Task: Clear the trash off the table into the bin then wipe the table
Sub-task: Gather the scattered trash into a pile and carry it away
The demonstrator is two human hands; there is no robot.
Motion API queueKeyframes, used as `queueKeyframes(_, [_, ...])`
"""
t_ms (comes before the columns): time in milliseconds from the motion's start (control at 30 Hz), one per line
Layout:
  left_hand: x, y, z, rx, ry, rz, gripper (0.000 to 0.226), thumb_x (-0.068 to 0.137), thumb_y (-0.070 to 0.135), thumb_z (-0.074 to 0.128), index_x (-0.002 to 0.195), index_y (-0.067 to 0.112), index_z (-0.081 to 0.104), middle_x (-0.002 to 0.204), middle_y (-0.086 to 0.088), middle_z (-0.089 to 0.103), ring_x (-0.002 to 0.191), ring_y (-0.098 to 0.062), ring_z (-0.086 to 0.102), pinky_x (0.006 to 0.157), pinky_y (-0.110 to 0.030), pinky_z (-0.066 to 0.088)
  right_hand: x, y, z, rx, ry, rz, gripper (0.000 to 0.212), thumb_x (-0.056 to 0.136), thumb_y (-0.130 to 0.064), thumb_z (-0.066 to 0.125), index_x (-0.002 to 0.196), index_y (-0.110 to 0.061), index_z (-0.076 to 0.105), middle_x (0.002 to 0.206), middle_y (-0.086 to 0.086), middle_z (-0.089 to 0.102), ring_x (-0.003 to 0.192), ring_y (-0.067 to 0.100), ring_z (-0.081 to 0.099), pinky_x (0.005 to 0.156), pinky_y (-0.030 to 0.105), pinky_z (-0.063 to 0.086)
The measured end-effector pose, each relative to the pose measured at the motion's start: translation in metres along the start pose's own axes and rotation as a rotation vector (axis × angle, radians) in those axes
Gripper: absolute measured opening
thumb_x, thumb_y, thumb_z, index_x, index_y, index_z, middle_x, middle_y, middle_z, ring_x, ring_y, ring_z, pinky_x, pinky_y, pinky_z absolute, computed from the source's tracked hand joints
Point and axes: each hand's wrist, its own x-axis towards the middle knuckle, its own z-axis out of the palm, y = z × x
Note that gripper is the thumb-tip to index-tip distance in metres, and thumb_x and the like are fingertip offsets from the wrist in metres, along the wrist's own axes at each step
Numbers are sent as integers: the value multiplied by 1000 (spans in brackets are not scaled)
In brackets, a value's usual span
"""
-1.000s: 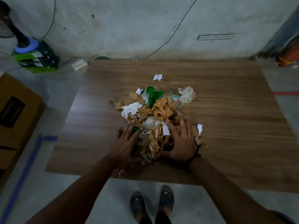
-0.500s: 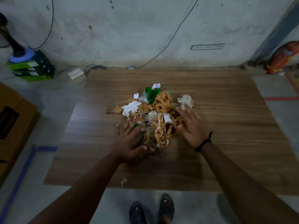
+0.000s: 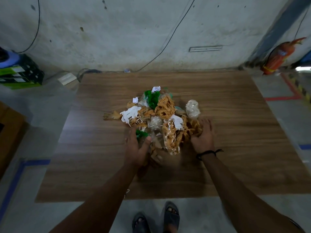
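Observation:
A heap of trash lies in the middle of the wooden table: crumpled brown paper, white paper scraps, green plastic and clear plastic wads. My left hand presses against the heap's near left side, fingers curled into the scraps. My right hand cups the heap's right side, fingers dug into the brown paper. A clear plastic wad sits at the heap's far right, just beyond my right fingertips. No bin or cloth is in view.
A small scrap hangs at the table's near edge. A cardboard box stands on the floor at left, a green and black crate at far left, a red fire extinguisher at far right. My sandalled feet are below the table edge.
Both hands have pushed the scattered scraps together and away from me into a tighter heap. My right hand has shifted from the heap's front to its right side.

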Motion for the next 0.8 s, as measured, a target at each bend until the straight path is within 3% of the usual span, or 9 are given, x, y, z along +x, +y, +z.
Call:
queueKeyframes(100, [-2,0,15,-55,-28,25,76,79,77,44,142,39,27,135,-4,49,123,-25,49,100,-60,41,2,5,8,-134,-104,74,85,72,-43,71,145,-29,31,156,3,24,144,35,16,115,57,14])
queueKeyframes(200, [-5,5,26,-71,-43,38,78,81,77,42,145,40,21,146,-2,42,134,-23,40,107,-59,34,0,4,15,71,-197,4,66,72,-55,56,134,-36,46,137,-1,51,127,27,44,107,57,34])
queueKeyframes(300, [-7,17,36,-81,-37,68,82,80,77,41,147,37,18,153,3,31,139,-17,32,110,-55,31,-16,-12,22,336,-272,-68,54,81,-45,49,134,-34,49,136,-7,52,124,14,48,106,44,39])
queueKeyframes(367, [-7,23,42,-76,-18,81,82,80,75,42,148,36,17,156,6,25,143,-14,25,113,-54,27,-28,-26,26,424,-320,-99,57,87,-56,43,139,-32,45,140,-10,48,127,3,45,107,30,36])
queueKeyframes(467, [-5,26,48,-56,29,91,84,82,68,43,150,24,20,156,2,25,144,-14,21,116,-50,24,-40,-36,35,410,-355,-144,66,84,-65,43,141,-31,38,135,-25,42,118,-23,37,96,3,30])
queueKeyframes(533, [-2,28,50,-63,58,104,85,83,66,41,149,16,22,155,-3,28,143,-15,25,115,-47,27,-44,-40,44,393,-317,-161,74,83,-57,52,146,-25,33,138,-23,38,123,-18,37,99,5,29])
queueKeyframes(633, [0,25,53,-140,80,85,79,87,60,41,148,12,26,153,-4,34,140,-14,31,113,-45,33,-45,-44,57,380,-268,-178,82,78,-61,55,147,-20,33,147,-8,40,134,0,37,108,18,32])
queueKeyframes(733, [2,21,55,-226,85,43,68,90,53,42,146,15,31,148,-4,42,136,-15,40,108,-47,39,-44,-47,64,336,-230,-172,86,75,-66,54,145,-19,38,144,0,41,133,9,38,109,25,33])
queueKeyframes(800, [4,21,55,-288,95,23,66,91,53,43,145,18,33,144,-2,47,132,-15,45,106,-48,42,-43,-50,68,337,-227,-142,81,77,-58,63,143,-17,41,142,4,41,130,10,40,108,26,35])
